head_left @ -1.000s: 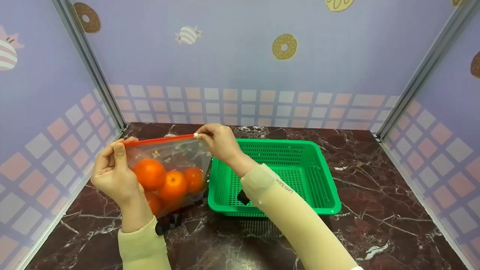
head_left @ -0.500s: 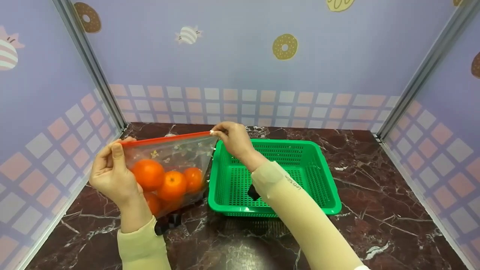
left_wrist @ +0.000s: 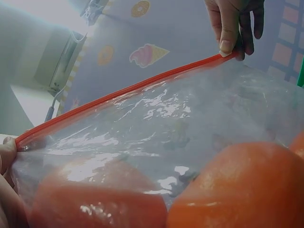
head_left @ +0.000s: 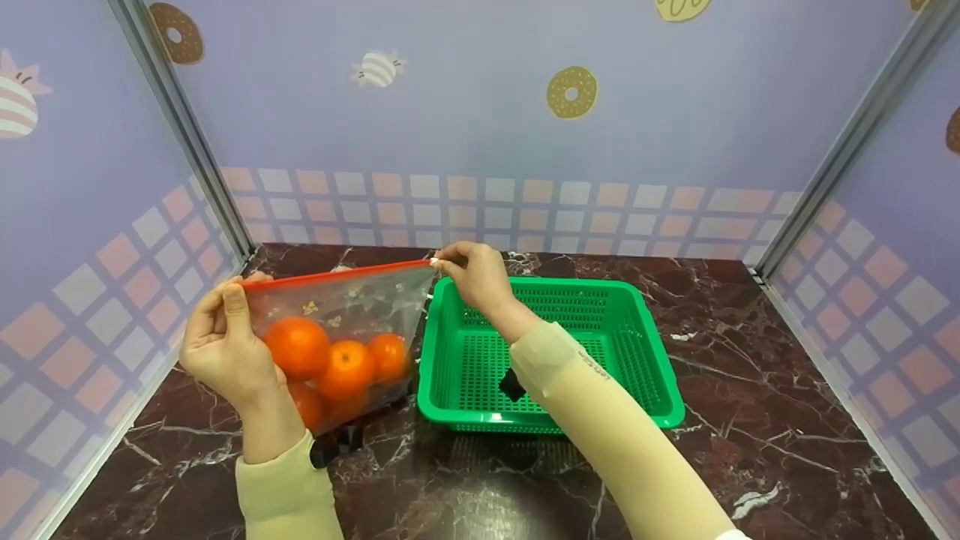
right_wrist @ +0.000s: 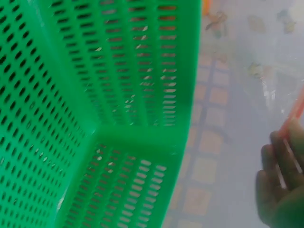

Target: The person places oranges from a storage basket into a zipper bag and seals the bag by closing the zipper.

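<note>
A clear zip bag with a red zip strip holds several oranges. Its upper left corner is between the thumb and fingers of my left hand. At the strip's right end, my right hand pinches a small white slider. The left wrist view shows the strip stretched straight between both hands, over the oranges. In the right wrist view, the right hand holds the strip's end at the right edge.
A green perforated basket stands right of the bag, under my right forearm. The dark marble-patterned tabletop has patterned walls at the back and both sides, with metal posts in the corners.
My right hand has moved right with the white slider, to the far end of the red strip. The left hand, oranges and basket stay about where they were.
</note>
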### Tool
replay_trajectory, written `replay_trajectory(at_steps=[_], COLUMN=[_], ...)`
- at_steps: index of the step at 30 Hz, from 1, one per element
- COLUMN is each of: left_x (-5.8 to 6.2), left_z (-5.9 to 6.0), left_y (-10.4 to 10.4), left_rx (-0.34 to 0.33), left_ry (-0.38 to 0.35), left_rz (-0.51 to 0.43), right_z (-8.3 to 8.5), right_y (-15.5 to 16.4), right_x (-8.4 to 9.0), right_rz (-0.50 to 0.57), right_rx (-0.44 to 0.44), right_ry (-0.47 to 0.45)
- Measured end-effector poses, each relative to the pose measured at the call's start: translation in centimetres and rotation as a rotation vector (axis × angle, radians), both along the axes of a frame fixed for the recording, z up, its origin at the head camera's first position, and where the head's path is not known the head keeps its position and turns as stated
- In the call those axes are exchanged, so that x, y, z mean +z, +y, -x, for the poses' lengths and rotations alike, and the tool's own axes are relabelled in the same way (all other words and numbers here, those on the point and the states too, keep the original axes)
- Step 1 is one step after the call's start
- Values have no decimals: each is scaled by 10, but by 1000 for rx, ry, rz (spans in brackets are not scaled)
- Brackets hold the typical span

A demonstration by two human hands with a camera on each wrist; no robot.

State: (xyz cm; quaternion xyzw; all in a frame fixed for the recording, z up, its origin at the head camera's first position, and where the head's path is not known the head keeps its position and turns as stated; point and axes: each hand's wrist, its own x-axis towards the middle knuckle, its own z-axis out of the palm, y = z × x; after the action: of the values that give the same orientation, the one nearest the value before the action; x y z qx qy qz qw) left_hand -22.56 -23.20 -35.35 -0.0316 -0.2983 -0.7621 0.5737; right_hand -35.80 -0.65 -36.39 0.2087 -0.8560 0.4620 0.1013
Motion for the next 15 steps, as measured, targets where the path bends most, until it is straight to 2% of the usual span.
replay_trajectory(at_steps=[5,7,9,13,15], left_x=[0,0,0,1,3], left_z=[-1,0,-1,-2,-3], left_y=[0,2,4,13,17], left_rx=[5,7,13,19,13], left_ry=[-14,-14,-14,-14,-10], left_rz=[6,10,29,131,195], right_z=[-21,-30,-38,-47,-47], right_y=[-10,-14,-18,-23,-26], right_x=[10,17,24,38,43], right_rz=[92,105,94,85,83], right_rx=[-34,-22,22,145,171], right_ry=[41,20,-75,-398,-509])
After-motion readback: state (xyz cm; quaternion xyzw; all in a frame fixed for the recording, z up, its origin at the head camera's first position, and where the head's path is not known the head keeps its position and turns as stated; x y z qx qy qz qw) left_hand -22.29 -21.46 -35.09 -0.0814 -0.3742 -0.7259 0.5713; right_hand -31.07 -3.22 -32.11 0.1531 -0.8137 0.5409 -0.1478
